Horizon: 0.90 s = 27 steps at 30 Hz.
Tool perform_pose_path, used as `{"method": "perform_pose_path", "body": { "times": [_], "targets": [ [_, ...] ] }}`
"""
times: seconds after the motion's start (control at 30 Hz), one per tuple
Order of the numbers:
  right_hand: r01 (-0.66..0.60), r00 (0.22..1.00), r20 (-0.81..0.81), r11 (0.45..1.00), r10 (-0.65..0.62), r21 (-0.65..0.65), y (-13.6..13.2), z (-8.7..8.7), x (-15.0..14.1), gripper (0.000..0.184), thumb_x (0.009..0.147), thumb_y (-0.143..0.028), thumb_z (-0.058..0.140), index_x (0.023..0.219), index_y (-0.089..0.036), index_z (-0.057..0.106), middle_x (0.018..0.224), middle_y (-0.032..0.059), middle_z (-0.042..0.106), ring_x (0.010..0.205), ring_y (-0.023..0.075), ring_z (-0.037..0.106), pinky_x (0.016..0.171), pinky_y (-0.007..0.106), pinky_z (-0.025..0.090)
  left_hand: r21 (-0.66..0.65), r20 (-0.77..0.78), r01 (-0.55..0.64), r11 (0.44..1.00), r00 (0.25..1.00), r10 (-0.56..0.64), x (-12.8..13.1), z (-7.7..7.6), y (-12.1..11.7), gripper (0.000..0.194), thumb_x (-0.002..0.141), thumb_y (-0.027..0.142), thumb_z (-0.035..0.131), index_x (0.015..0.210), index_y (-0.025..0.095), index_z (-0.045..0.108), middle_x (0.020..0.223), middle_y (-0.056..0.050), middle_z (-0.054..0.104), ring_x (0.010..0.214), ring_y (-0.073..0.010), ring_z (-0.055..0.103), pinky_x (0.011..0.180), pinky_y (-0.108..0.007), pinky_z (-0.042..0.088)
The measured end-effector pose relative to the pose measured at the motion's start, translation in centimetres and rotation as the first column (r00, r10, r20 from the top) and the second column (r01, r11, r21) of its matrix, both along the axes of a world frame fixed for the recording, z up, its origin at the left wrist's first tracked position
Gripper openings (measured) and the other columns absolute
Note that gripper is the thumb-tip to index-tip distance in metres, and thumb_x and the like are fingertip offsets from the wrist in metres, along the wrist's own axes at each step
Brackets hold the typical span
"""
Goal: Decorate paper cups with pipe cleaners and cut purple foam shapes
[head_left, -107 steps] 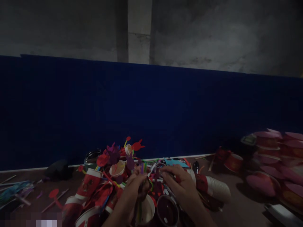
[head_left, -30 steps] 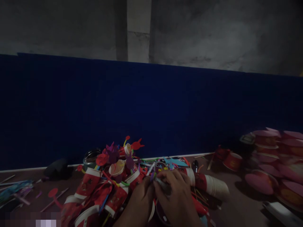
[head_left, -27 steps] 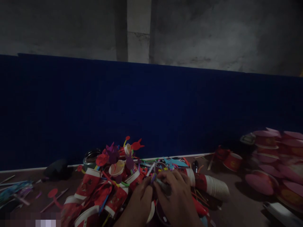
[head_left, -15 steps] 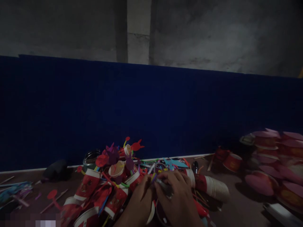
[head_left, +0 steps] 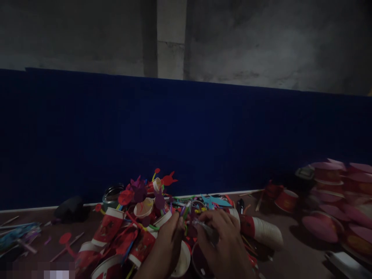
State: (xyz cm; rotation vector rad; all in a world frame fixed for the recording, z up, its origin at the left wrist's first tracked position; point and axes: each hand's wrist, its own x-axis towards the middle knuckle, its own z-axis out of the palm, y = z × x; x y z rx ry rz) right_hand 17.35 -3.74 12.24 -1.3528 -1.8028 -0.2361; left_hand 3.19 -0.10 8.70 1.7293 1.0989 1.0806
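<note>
Working at six o'clock in the view, nearest the camera, the person's left hand [head_left: 167, 242] and right hand [head_left: 222, 242] meet over a heap of craft scraps on the brown tabletop [head_left: 293, 248]. The left hand's grip is narrow, its fingers pinched on thin coloured stems [head_left: 183, 212] that stick up from the pile, while the right hand's grip is closed around a slim silvery tool [head_left: 207, 228]; what kind of tool it is cannot be told in the dim light. Just under the two hands stands an open paper cup [head_left: 182, 260] with a pale inside, and a darker cup [head_left: 200, 262] sits touching it at its three o'clock side. At nine o'clock from the hands lies a tangle of red paper cups [head_left: 109, 226] on their sides, with red and purple paper flowers [head_left: 138, 192] rising above them. At three o'clock from the hands a sleeve of nested cups [head_left: 263, 231] lies flat. Further back, at eleven o'clock, a glass jar [head_left: 112, 193] stands beside a dark lump [head_left: 71, 208], too blurred to identify. Far out at three o'clock, stacks of pink-lidded bowls [head_left: 337, 182] crowd the edge of the view. Beyond everything runs a dark blue panel [head_left: 186, 131], with a grey concrete wall [head_left: 261, 42] above it.
</note>
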Motion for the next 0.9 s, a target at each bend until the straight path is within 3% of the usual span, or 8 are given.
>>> {"method": "perform_pose_path", "body": {
  "times": [0.13, 0.23, 0.53, 0.77, 0.9],
  "targets": [
    [-0.036, 0.999, 0.007, 0.999, 0.036, 0.014, 0.2, -0.1, -0.1, 0.01, 0.079, -0.024, 0.054, 0.089, -0.024, 0.054, 0.083, 0.0013, 0.065, 0.079, 0.0201, 0.06, 0.073, 0.035, 0.042, -0.064, 0.047, 0.06, 0.996, 0.997, -0.057, -0.1, 1.1, -0.4, 0.046, 0.085, 0.058, 0.029, 0.08, 0.018, 0.05, 0.072, 0.0, 0.049, 0.068, -0.0151, 0.045, 0.062, -0.025, 0.038],
    [-0.023, 0.999, 0.026, 0.999, 0.022, 0.047, 0.6, -0.6, -0.2, 0.013, 0.079, -0.025, 0.055, 0.091, -0.024, 0.054, 0.084, 0.0009, 0.066, 0.08, 0.0208, 0.061, 0.073, 0.035, 0.042, -0.031, 0.024, 0.041, 0.999, 0.999, -0.04, 0.3, 1.4, -0.7, 0.048, 0.084, 0.06, 0.029, 0.089, 0.018, 0.054, 0.075, -0.003, 0.057, 0.073, -0.0186, 0.053, 0.066, -0.027, 0.043],
    [-0.042, 0.998, 0.041, 0.996, 0.038, 0.082, 1.0, -1.5, -0.2, 0.012, 0.081, -0.026, 0.053, 0.092, -0.024, 0.052, 0.085, 0.0012, 0.066, 0.079, 0.0202, 0.061, 0.074, 0.037, 0.04, 0.091, -0.064, -0.039, 0.995, 0.997, 0.045, 0.9, -0.4, -0.2, 0.041, 0.088, 0.049, 0.027, 0.089, 0.02, 0.056, 0.083, -0.009, 0.066, 0.076, -0.0218, 0.06, 0.069, -0.03, 0.046],
    [-0.007, 0.999, 0.048, 0.998, 0.004, 0.064, 1.1, -1.5, -0.5, 0.01, 0.081, -0.029, 0.054, 0.09, -0.024, 0.054, 0.083, 0.0001, 0.068, 0.078, 0.0195, 0.062, 0.073, 0.036, 0.041, 0.187, -0.172, -0.084, 0.979, 0.978, 0.117, 0.9, -1.3, 0.1, 0.02, 0.082, 0.036, 0.043, 0.09, 0.023, 0.056, 0.083, -0.009, 0.066, 0.077, -0.0232, 0.062, 0.069, -0.032, 0.048],
    [0.01, 0.999, 0.034, 0.999, -0.011, 0.032, 0.8, -1.2, -0.6, 0.011, 0.082, -0.031, 0.053, 0.089, -0.024, 0.055, 0.083, 0.0012, 0.067, 0.076, 0.02, 0.063, 0.072, 0.035, 0.042, 0.22, -0.205, -0.114, 0.969, 0.966, 0.16, 0.6, -1.4, -0.4, 0.021, 0.078, 0.029, 0.046, 0.097, 0.023, 0.054, 0.089, -0.011, 0.066, 0.084, -0.0265, 0.062, 0.073, -0.036, 0.047]
  ]
}}
